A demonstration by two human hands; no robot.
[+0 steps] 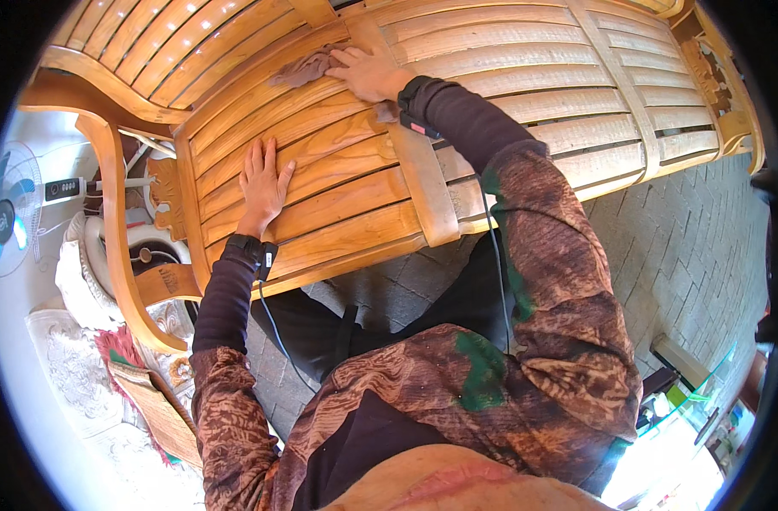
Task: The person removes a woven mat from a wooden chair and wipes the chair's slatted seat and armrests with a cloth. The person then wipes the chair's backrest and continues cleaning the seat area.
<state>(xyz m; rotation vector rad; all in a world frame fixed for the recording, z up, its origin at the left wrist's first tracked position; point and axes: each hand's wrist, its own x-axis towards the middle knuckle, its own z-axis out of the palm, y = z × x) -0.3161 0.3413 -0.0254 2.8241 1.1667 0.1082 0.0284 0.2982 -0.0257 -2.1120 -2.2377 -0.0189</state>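
A slatted wooden bench (338,185) stretches before me, its left seat section glossy orange-brown. Farther right, the seat slats (510,70) look paler and dull, as if coated with dust. My right hand (373,75) presses a crumpled grey-brown cloth (306,69) onto the rear of the seat, beside a flat crosspiece (421,179). Part of the cloth shows below the palm as well. Flat on the glossy slats, with fingers a little apart, rests my left hand (263,185); it holds nothing. Each wrist wears a black strap with a small device and a cable.
A curved wooden armrest (114,211) bounds the bench's left end, with the slatted backrest (191,45) behind. An electric fan (12,211) stands far left, near a folded woven mat (156,402). Paving bricks (670,236) cover the floor; a glass-topped table (689,409) is lower right.
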